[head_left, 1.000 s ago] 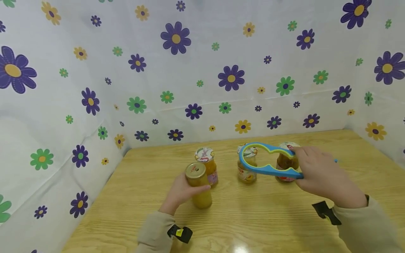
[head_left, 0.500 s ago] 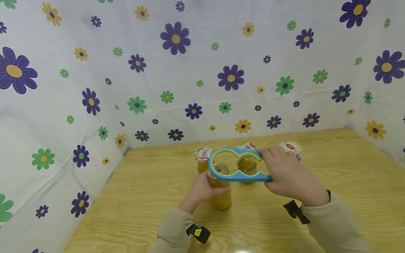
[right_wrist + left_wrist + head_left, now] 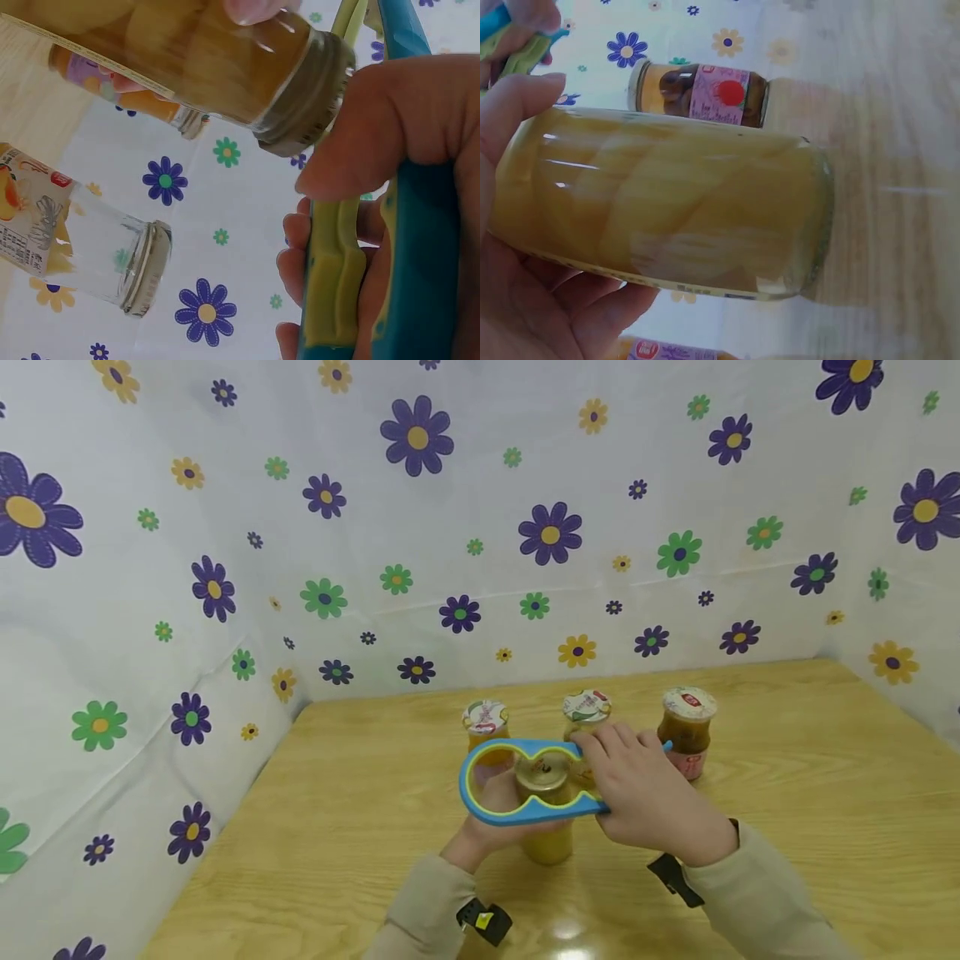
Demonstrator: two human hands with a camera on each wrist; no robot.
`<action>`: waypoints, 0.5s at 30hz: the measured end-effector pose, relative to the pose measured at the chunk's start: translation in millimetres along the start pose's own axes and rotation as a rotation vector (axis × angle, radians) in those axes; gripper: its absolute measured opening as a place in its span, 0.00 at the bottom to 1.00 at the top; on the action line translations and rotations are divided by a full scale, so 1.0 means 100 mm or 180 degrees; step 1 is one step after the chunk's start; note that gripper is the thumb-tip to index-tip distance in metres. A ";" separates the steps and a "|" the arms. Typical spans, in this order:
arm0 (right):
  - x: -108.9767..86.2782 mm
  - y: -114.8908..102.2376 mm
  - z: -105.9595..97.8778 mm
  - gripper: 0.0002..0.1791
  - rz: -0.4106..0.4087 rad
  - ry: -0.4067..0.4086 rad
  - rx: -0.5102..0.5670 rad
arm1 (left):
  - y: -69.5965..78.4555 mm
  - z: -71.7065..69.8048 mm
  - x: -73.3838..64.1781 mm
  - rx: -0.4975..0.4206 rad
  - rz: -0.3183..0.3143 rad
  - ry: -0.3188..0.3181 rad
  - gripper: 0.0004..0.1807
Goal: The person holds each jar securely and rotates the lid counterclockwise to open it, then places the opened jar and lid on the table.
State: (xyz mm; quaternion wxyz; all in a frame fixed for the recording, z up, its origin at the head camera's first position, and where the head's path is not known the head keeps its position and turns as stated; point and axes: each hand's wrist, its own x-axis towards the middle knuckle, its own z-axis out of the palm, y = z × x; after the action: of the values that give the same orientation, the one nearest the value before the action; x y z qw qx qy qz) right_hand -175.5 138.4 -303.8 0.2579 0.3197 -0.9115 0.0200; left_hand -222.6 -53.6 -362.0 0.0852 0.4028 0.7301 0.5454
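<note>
A tall glass jar of yellow fruit pieces (image 3: 682,202) with a gold lid (image 3: 304,94) is gripped by my left hand (image 3: 480,842), fingers on one side and thumb on the other. Its base is close over the table in the head view. My right hand (image 3: 651,795) holds the handles of a blue jar opener (image 3: 536,814) with a yellow-green scalloped lining. From the head view, the opener's smaller loop frames the gold lid. In the right wrist view, the lid is beside the opener and the right thumb (image 3: 352,150).
Behind the hands stand three sealed jars: an orange one (image 3: 486,717) at left, one with a fruit-print lid (image 3: 587,704) in the middle, and a dark-fruit jar (image 3: 686,731) at right. A flower-print cloth (image 3: 480,510) encloses the wooden table (image 3: 300,827).
My left hand has carried the jar rightward across the table. My right hand has moved left and down with the opener, bringing it over the jar's lid in the head view.
</note>
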 end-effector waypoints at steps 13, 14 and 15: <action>-0.01 0.01 0.01 0.40 0.0100 -0.0216 -0.0105 | 0.09 0.19 0.03 -0.0041 -0.0480 0.0024 0.37; -0.01 0.01 0.00 0.41 0.0121 -0.0241 -0.0083 | 0.09 0.19 0.03 -0.0001 -0.0461 0.0023 0.37; -0.01 0.01 0.00 0.42 0.0140 -0.0265 -0.0067 | 0.09 0.19 0.03 -0.0009 -0.0446 0.0025 0.37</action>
State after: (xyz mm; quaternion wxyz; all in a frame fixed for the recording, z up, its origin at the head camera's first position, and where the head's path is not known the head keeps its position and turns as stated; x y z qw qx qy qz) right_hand -175.5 139.2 -304.0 0.2226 0.2973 -0.9284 0.0028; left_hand -209.5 -37.0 -360.3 0.1209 0.3485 0.7561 0.5407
